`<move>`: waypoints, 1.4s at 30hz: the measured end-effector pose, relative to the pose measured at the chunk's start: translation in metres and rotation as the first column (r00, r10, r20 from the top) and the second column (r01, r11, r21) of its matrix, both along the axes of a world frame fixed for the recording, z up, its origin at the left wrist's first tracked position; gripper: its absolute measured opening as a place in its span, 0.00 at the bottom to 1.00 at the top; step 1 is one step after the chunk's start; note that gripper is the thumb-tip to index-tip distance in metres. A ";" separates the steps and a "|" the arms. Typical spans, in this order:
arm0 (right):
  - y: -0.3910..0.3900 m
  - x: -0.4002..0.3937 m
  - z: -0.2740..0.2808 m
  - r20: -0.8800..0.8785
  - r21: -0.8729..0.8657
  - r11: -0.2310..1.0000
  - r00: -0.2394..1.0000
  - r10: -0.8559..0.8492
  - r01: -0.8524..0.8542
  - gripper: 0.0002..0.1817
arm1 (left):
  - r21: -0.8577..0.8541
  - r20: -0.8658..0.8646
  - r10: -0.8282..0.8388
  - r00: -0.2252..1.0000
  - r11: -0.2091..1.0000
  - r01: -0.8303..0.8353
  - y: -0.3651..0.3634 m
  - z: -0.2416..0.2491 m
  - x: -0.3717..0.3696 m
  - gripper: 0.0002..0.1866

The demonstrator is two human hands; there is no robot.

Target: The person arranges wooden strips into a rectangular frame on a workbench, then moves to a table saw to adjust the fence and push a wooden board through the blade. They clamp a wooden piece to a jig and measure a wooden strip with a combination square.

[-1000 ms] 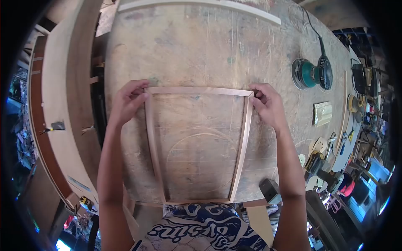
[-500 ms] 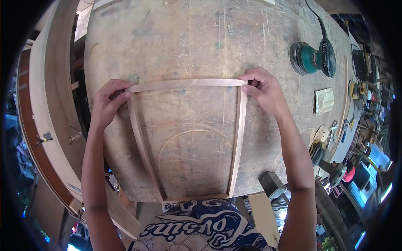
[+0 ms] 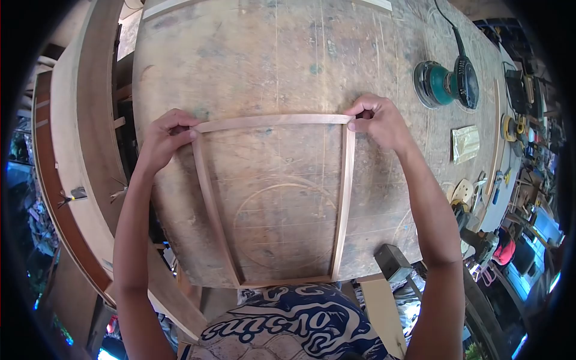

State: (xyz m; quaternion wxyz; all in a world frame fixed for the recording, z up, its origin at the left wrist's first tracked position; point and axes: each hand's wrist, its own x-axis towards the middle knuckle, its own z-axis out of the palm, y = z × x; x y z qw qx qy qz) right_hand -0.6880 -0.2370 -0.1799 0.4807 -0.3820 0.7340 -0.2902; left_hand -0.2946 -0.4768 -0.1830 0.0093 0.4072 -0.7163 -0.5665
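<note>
A four-sided frame of thin wooden strips [image 3: 273, 122] lies on the worn wooden worktop [image 3: 288, 72], its near strip close to the edge by my body. My left hand [image 3: 168, 139] pinches the far left corner between thumb and fingers. At the far right corner, my right hand [image 3: 379, 125] grips the frame the same way, fingertips around the joint. Inside the frame, a curved line [image 3: 270, 189] is marked on the worktop.
To the right stand a green and black sander [image 3: 444, 84] with its cord, a foil-like packet [image 3: 465, 144] and a cordless drill [image 3: 477, 237]. A dark block [image 3: 393, 263] sits at the near right edge. Long boards [image 3: 96, 120] run along the left.
The view has shifted slightly, so the worktop and left boards appear a little further right. Both hands still pinch the far corners of the frame.
</note>
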 end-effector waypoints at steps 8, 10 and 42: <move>-0.012 -0.004 0.005 0.015 0.127 0.992 1.000 0.006 -0.007 0.15 | 0.032 0.042 -0.088 0.995 0.996 0.087 -0.015 -0.002 -0.003 0.13; -0.013 -0.006 0.002 -0.001 0.144 0.990 1.000 0.007 -0.007 0.14 | -0.005 0.048 -0.113 0.992 0.994 0.114 -0.015 -0.001 -0.005 0.14; 0.571 0.286 -0.084 -0.167 0.232 0.927 0.927 0.337 -0.295 0.12 | 0.163 0.279 0.228 0.933 0.946 -0.280 0.530 -0.062 0.368 0.26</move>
